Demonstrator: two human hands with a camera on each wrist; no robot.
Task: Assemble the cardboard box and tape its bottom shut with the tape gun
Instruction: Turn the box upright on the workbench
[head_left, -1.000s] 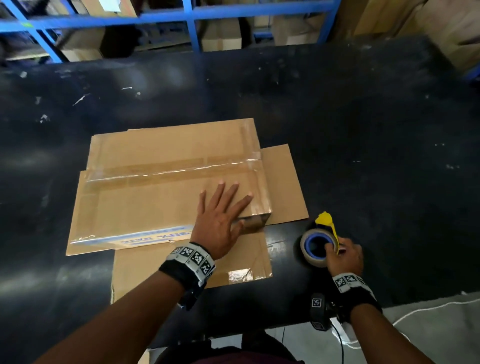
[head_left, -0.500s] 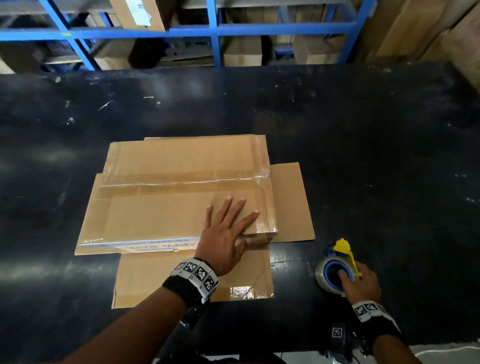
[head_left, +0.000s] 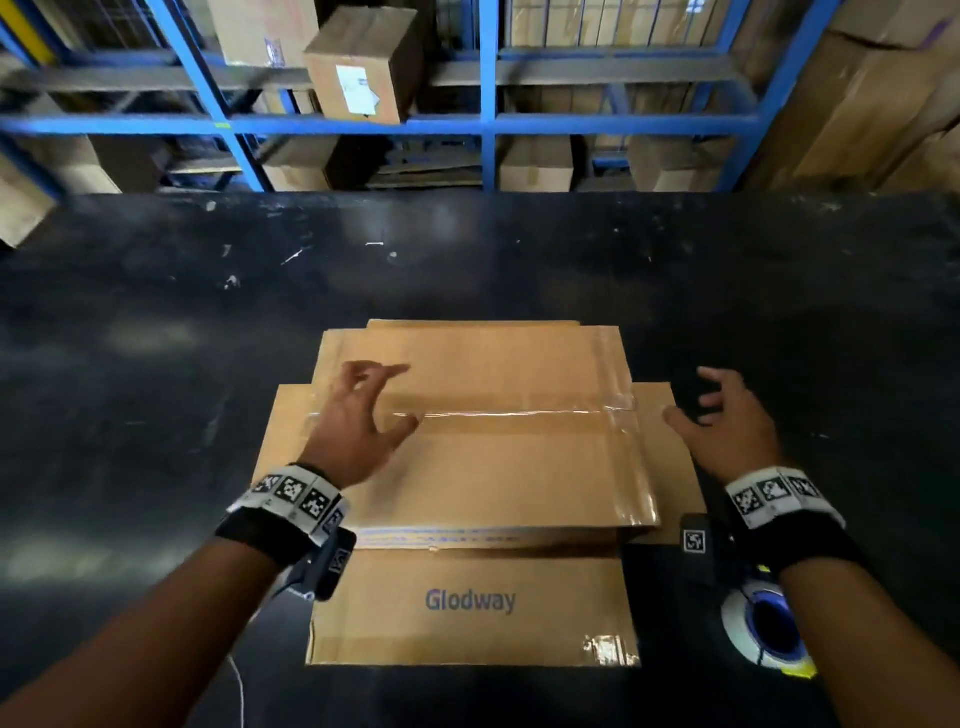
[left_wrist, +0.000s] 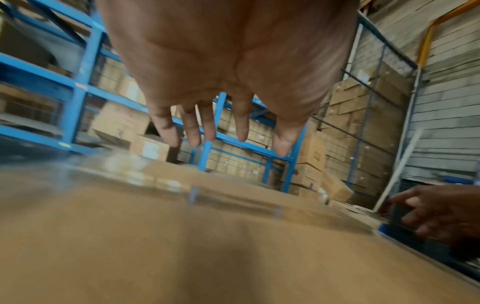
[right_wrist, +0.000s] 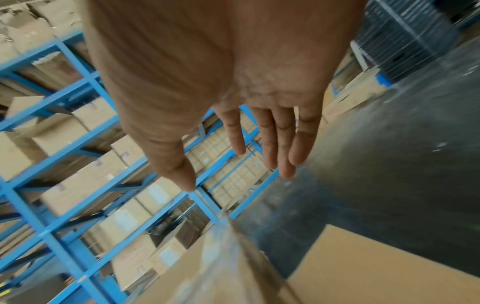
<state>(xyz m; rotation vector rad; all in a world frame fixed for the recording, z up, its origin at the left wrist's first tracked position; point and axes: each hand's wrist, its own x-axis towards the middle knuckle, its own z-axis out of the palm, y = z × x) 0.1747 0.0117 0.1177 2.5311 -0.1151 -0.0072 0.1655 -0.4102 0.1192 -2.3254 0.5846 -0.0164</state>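
A flattened brown cardboard box (head_left: 498, 467) printed "Glodway" lies on the black table (head_left: 156, 415), with old clear tape along its seams. My left hand (head_left: 358, 415) hovers over the box's left half, fingers loosely spread and holding nothing; the left wrist view shows the left hand (left_wrist: 223, 131) open above the cardboard (left_wrist: 182, 246). My right hand (head_left: 722, 421) hovers open beside the box's right flap, and the right hand (right_wrist: 246, 148) has straight fingers in the right wrist view. The tape gun (head_left: 763, 629), blue and white with a tape roll, lies near the table's front right edge, under my right forearm.
Blue metal shelving (head_left: 488, 124) stacked with cardboard boxes (head_left: 363, 67) stands behind the table. More stacked cartons (head_left: 883, 93) fill the right background. A thin white cord (head_left: 236, 686) hangs near the front edge.
My right hand let go of the tape gun and rose to the box's right flap. My left hand lifted off the cardboard and shifted left. The head view tilted up.
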